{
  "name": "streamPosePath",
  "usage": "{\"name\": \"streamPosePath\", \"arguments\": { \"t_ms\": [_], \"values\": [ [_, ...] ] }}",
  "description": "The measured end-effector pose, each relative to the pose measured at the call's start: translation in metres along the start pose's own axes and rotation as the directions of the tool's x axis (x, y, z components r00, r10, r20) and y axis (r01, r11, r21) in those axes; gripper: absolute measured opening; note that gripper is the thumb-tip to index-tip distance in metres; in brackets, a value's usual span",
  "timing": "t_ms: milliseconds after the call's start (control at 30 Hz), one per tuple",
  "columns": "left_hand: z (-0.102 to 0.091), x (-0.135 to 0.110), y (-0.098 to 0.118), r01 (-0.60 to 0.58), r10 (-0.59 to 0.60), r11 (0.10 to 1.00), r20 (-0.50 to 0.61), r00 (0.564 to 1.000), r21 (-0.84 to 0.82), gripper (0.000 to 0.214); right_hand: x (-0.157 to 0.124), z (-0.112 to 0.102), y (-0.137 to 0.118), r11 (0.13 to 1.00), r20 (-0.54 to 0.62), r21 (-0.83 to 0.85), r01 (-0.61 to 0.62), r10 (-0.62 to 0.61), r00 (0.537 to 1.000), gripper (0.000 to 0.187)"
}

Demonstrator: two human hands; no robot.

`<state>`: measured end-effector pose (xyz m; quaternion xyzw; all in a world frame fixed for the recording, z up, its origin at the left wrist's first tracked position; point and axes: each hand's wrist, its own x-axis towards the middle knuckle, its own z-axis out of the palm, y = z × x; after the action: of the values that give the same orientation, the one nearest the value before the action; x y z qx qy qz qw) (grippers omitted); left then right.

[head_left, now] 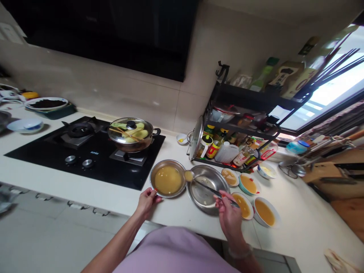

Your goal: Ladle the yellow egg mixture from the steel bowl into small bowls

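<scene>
My left hand (149,201) grips the near-left rim of a metal bowl (167,179) that holds a yellowish liquid. In my right hand (229,212) is the dark handle of a ladle (189,176), its scoop filled with the same liquid. The scoop hangs at the gap between that bowl and a second, wider metal basin (199,197), which has only wet traces and bits inside. Just right of my right hand stand a bowl of orange-yellow liquid (242,206) and a larger white bowl (274,223) of similar liquid.
On the black gas stove (105,170) sits a lidded pan (131,138) with green pieces and chopsticks. A black rack (241,131) of bottles stands behind the bowls. Further small bowls (249,184) sit beneath it. A white dish (182,139) rests near the wall.
</scene>
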<state>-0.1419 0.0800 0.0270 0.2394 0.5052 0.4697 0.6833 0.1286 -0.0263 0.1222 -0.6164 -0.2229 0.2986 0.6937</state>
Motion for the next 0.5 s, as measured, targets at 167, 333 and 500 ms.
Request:
{"name": "streamPosePath", "arguments": {
  "t_ms": [167, 333, 500],
  "values": [
    [0.002, -0.002, 0.002, 0.007, -0.007, 1.0, 0.004, 1.0, -0.012, 0.042, 0.004, -0.031, 0.002, 0.975, -0.018, -0.16, 0.154, -0.159, 0.987, 0.032],
    [0.004, -0.004, 0.004, 0.041, -0.041, 0.999, -0.016, 0.999, -0.006, 0.04, -0.004, -0.049, 0.009, 0.775, 0.303, -0.39, 0.497, -0.402, 0.864, 0.026],
    [0.005, -0.004, 0.004, 0.034, -0.034, 0.999, -0.015, 0.999, -0.021, 0.04, -0.016, -0.034, -0.001, 0.571, 0.507, -0.317, 0.757, -0.573, 0.644, 0.024]
  ]
}}
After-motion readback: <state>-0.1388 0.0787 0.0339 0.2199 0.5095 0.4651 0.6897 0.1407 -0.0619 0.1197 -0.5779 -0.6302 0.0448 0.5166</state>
